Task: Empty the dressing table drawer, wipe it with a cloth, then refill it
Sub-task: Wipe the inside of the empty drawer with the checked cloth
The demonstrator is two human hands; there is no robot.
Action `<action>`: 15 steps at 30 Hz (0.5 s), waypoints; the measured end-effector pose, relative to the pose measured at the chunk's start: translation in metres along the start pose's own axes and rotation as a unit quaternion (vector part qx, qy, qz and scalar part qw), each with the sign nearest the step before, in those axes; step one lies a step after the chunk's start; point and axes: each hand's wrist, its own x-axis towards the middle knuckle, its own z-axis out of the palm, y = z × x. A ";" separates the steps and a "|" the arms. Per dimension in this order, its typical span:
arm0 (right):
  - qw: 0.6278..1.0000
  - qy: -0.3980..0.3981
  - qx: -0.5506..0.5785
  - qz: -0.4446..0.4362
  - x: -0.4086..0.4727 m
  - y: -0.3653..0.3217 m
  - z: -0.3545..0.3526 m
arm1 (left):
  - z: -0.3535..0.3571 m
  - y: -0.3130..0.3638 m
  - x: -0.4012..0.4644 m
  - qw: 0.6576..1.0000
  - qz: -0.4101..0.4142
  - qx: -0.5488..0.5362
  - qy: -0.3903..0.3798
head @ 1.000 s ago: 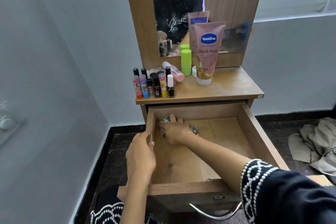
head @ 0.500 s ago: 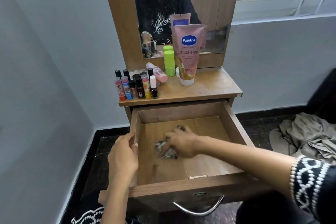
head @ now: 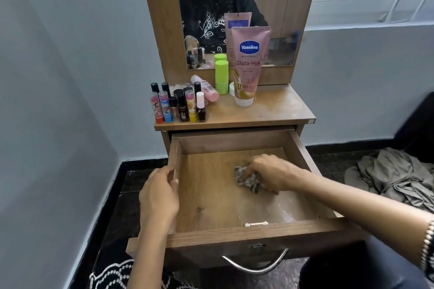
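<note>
My right hand (head: 272, 172) is closed around a crumpled cloth (head: 246, 178), pressing it on the bare floor of the open drawer (head: 234, 234). My left hand (head: 159, 195) grips the drawer's left wall. Bottles (head: 178, 105) and a lotion tube (head: 247, 63) stand on the table (head: 281, 108).

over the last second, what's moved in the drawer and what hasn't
The right hand, gripping the crumpled cloth, swept it from the drawer's back left corner toward the middle and right of the floor. The left hand kept holding the drawer's left wall. The cosmetics on the dressing table top stayed put; nothing else is in the drawer.
</note>
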 end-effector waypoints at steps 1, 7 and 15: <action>1.000 -0.001 0.010 0.027 -0.001 0.007 -0.003 | 0.000 0.000 0.000 1.000 0.001 0.000 0.000; 0.984 0.036 0.079 0.157 0.026 -0.004 -0.020 | 0.000 0.000 0.000 1.000 -0.002 0.006 -0.002; 0.992 0.004 0.095 0.088 0.042 -0.064 -0.009 | 0.001 -0.001 0.000 1.000 -0.001 0.011 -0.007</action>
